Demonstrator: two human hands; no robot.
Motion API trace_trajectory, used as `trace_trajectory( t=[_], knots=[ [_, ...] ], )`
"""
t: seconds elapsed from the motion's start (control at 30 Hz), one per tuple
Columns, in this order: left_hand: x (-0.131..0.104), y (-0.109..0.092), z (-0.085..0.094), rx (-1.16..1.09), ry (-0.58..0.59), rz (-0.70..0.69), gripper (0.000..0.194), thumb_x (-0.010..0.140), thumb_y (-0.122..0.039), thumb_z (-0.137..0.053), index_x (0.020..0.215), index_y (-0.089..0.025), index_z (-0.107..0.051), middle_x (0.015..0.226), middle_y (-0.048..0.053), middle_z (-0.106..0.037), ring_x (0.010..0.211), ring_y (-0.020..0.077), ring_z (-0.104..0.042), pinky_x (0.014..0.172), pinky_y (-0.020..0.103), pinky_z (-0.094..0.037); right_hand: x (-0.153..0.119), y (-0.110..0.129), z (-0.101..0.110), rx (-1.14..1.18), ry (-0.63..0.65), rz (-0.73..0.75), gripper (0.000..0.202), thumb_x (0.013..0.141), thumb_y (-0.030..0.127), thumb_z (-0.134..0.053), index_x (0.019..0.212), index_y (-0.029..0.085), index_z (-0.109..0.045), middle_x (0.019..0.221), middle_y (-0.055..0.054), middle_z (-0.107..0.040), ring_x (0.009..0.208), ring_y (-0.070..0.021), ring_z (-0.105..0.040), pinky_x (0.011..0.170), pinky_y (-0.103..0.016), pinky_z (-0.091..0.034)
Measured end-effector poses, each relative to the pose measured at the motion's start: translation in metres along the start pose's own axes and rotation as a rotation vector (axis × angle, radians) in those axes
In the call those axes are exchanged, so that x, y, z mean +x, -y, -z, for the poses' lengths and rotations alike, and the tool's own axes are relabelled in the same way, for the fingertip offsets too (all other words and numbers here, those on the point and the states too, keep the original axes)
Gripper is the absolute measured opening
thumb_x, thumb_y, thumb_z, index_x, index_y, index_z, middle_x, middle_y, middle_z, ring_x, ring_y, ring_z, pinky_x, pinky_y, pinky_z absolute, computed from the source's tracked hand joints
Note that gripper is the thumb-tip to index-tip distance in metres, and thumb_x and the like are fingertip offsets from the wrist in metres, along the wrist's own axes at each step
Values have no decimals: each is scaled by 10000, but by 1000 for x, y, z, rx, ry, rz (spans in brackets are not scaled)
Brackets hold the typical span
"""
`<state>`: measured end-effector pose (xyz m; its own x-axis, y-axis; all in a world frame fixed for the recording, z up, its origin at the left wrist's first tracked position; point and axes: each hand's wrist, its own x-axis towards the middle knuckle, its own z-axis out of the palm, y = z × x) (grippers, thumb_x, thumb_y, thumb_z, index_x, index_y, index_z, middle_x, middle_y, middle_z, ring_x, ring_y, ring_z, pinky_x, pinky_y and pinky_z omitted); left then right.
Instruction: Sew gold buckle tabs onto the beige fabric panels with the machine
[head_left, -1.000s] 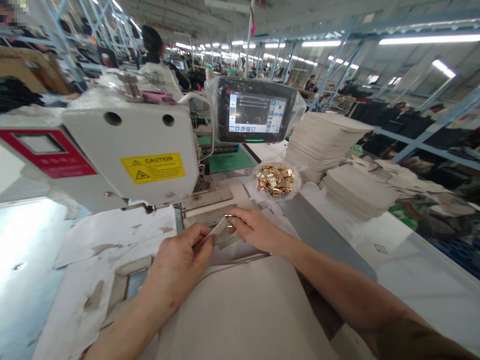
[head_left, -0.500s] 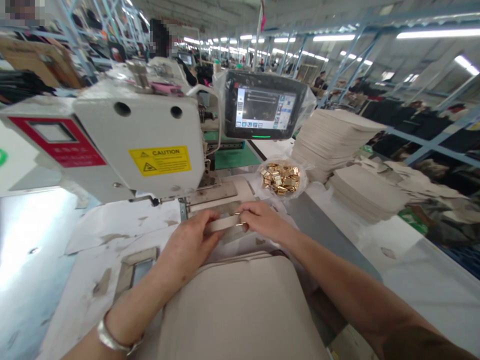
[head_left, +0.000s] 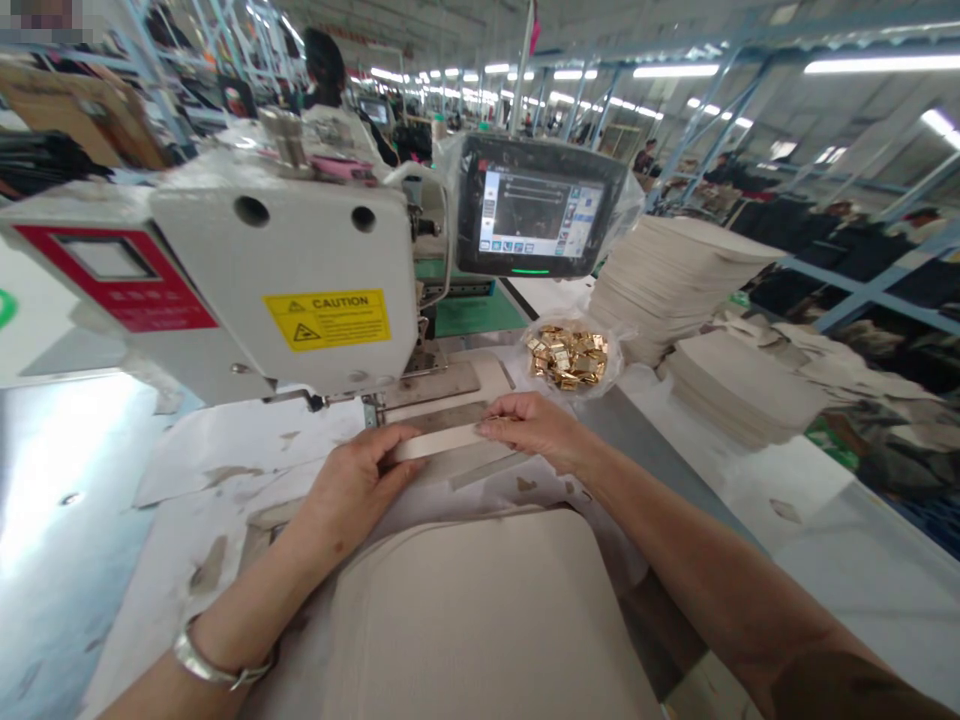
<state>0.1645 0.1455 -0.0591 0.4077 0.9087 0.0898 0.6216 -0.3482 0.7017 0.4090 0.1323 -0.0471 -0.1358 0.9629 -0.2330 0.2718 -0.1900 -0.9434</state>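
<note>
A narrow beige strap [head_left: 444, 440] is stretched level between my hands, just in front of the sewing machine's metal clamp plate [head_left: 442, 384]. My left hand [head_left: 349, 490], with a silver bracelet at the wrist, has its thumb and fingers closed on the left end. At the right end, my right hand [head_left: 536, 432] pinches the strap between thumb and fingertips. The gold buckle seen there before is mostly hidden by those fingers. Below both hands lies a stack of beige panels [head_left: 487, 610] with rounded corners.
The white sewing machine head [head_left: 300, 250] stands at the left, with a control screen [head_left: 536, 215] behind. A clear plastic bag of gold buckles [head_left: 568, 355] sits beyond my right hand. Tall piles of beige pieces [head_left: 667, 285] stand farther right. A person [head_left: 326, 75] is behind the machine.
My left hand has slid left and my right hand slightly right, so more strap shows between them. The gold buckle has gone under my right fingers.
</note>
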Motion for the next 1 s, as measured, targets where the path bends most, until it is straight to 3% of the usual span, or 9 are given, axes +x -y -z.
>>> trace_trajectory(
  t=[0.17,0.3,0.43,0.53,0.67,1.0],
  knots=[
    [4,6,0,70,-31,-24,346,791,-417,-545,1048,-232,-685,984,52,-717,880,229,-640,843,325,-490,2,-2,7,-14,-28,10,348,670,456,-748,790,150,-633,505,84,-430,455,-44,-325,444,-196,-198],
    [-6,1,-4,227,-78,-137,505,832,-452,-542,1228,-148,-616,1245,147,-657,1184,307,-569,1054,448,-421,10,-9,18,19,-61,6,323,661,426,-748,781,150,-632,508,79,-437,443,-41,-317,422,-191,-164],
    [-30,-14,-19,320,59,-227,639,920,-556,-378,1350,-106,-522,1483,176,-457,1389,306,-406,1148,484,-341,21,-10,29,50,-69,-45,328,625,421,-758,742,152,-613,478,89,-396,418,-35,-272,405,-192,-108],
    [-40,-21,-32,375,118,-237,704,922,-606,-339,1394,-102,-478,1509,192,-404,1411,327,-367,1139,520,-350,28,-9,32,67,-47,-72,338,597,414,-769,726,149,-604,471,93,-388,408,-29,-245,401,-196,-84],
    [-41,-20,-40,375,71,-218,727,927,-613,-328,1413,-87,-456,1512,209,-387,1418,339,-346,1138,538,-346,31,-9,32,65,-34,-75,322,607,401,-766,722,147,-604,472,91,-391,410,-30,-248,399,-200,-89],
    [-27,-18,-30,456,101,-179,815,925,-639,-272,1419,-7,-417,1523,248,-334,1433,346,-305,1160,507,-326,47,1,33,36,-27,-94,289,607,374,-749,700,149,-595,465,86,-392,398,-28,-238,400,-211,-53]
  ],
)
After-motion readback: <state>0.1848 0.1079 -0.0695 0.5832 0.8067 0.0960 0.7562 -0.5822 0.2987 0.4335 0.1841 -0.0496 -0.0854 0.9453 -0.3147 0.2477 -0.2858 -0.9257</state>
